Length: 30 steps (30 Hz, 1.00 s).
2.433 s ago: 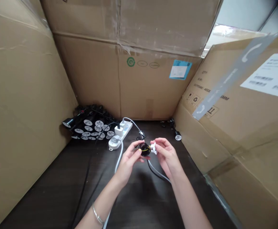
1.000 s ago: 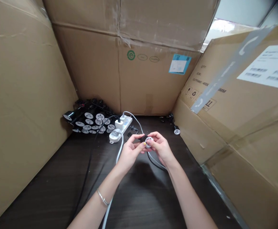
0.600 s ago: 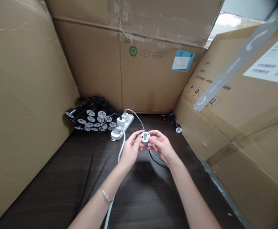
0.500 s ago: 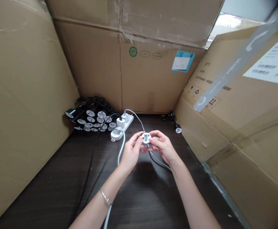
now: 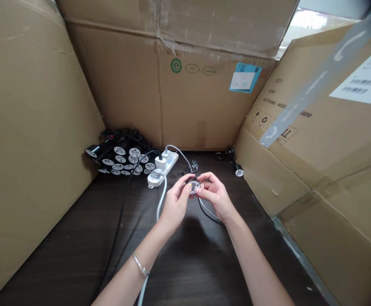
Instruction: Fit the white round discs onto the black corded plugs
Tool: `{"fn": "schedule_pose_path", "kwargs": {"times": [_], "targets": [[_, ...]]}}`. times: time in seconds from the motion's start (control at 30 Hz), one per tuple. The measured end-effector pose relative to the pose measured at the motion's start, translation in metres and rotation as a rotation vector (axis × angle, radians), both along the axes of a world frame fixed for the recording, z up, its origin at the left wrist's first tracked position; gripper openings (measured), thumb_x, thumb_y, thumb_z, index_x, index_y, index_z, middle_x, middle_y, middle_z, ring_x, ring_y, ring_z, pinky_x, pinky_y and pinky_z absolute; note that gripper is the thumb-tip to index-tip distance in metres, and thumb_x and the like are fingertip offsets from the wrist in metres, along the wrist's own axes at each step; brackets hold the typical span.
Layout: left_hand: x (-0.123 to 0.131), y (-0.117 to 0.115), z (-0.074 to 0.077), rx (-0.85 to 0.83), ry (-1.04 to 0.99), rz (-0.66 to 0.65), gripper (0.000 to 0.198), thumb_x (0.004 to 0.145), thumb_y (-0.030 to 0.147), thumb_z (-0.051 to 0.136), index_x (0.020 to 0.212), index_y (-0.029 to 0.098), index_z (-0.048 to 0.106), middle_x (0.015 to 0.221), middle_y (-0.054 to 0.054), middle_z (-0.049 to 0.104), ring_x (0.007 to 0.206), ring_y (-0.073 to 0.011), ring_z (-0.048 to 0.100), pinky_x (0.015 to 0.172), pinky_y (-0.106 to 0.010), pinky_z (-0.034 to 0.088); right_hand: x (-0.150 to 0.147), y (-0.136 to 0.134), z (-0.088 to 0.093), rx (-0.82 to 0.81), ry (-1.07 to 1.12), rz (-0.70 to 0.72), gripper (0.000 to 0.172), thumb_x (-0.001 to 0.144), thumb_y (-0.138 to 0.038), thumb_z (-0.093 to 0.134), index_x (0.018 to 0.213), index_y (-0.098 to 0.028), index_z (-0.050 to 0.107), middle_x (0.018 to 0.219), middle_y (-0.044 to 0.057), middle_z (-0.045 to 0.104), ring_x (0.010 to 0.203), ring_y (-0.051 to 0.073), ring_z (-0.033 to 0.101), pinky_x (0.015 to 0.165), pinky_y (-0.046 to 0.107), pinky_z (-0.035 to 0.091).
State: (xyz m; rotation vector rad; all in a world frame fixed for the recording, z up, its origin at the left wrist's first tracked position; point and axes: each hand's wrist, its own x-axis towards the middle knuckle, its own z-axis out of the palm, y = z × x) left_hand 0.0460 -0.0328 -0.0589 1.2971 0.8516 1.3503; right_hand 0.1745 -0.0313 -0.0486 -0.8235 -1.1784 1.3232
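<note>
Between both hands is a black spotlight-like cylinder with a round white face point(image 5: 194, 187); dark openings show in the face. My left hand point(image 5: 176, 199) grips its left side, thumb on the rim. Fingers of my right hand point(image 5: 217, 196) close on the right side, thumb at the lower edge. The black body is mostly hidden behind the fingers, and small black fittings point(image 5: 194, 165) stick out beyond the fingertips. Behind my left hand lies a white power strip point(image 5: 153, 180) with plugs and adapters in it.
A pile of similar black cylinders point(image 5: 120, 159) with white faces lies at the back left. One more such cylinder point(image 5: 239, 171) lies at the right by a cardboard box point(image 5: 268, 178). Tall boxes enclose the dark table point(image 5: 86, 242). Black and white cables point(image 5: 160, 208) cross it.
The held cylinder has tipped, so its white face looks flatter and the black fittings now show beyond my fingers. Both hands stay on it. The view has shifted slightly.
</note>
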Motion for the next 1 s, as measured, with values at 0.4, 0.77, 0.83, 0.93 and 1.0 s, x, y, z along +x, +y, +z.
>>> {"fn": "schedule_pose_path", "kwargs": {"times": [0.4,0.77,0.83,0.93,1.0], "targets": [[-0.001,-0.001,-0.007,0.086,0.067,0.07,0.037,0.083,0.032,0.051,0.117,0.018,0.056,0.118,-0.006,0.06,0.1,-0.0187,0.057,0.08,-0.025,0.046,-0.005,-0.003,0.002,0.034,-0.075,-0.039,0.028,0.068,-0.028,0.067,0.092,-0.021,0.053,0.054,-0.008,0.046,0.049,0.007,0.04,0.047,0.021,0.029],[-0.005,0.002,-0.005,0.051,0.175,0.02,0.046,0.089,0.043,0.034,0.127,0.02,0.045,0.108,-0.006,0.062,0.086,-0.0158,0.058,0.074,-0.026,0.045,-0.01,-0.005,0.0,0.063,-0.087,-0.064,0.027,0.074,-0.03,0.062,0.097,-0.019,0.051,0.054,-0.005,0.055,0.044,0.007,0.04,0.044,0.022,0.03],[-0.004,0.002,-0.004,0.073,0.173,0.082,0.045,0.089,0.042,0.035,0.127,0.019,0.043,0.111,-0.006,0.059,0.091,-0.0154,0.057,0.078,-0.027,0.044,-0.012,-0.006,0.001,0.06,-0.054,-0.016,0.03,0.074,-0.029,0.063,0.098,-0.019,0.049,0.059,-0.003,0.06,0.044,0.007,0.043,0.046,0.022,0.033],[-0.004,0.001,-0.005,0.092,0.144,0.214,0.038,0.088,0.041,0.038,0.116,0.017,0.046,0.103,-0.007,0.059,0.091,-0.0148,0.056,0.079,-0.026,0.044,-0.015,-0.008,0.001,0.059,-0.045,0.028,0.03,0.074,-0.029,0.063,0.096,-0.021,0.045,0.062,-0.003,0.062,0.044,0.007,0.046,0.046,0.022,0.035],[-0.005,0.002,-0.005,0.096,0.145,0.277,0.033,0.087,0.042,0.04,0.107,0.018,0.05,0.096,-0.005,0.06,0.084,-0.0145,0.057,0.074,-0.026,0.045,-0.017,-0.008,0.0,0.068,-0.079,0.009,0.025,0.075,-0.032,0.061,0.09,-0.02,0.047,0.062,-0.003,0.06,0.044,0.007,0.044,0.044,0.021,0.034]]}}
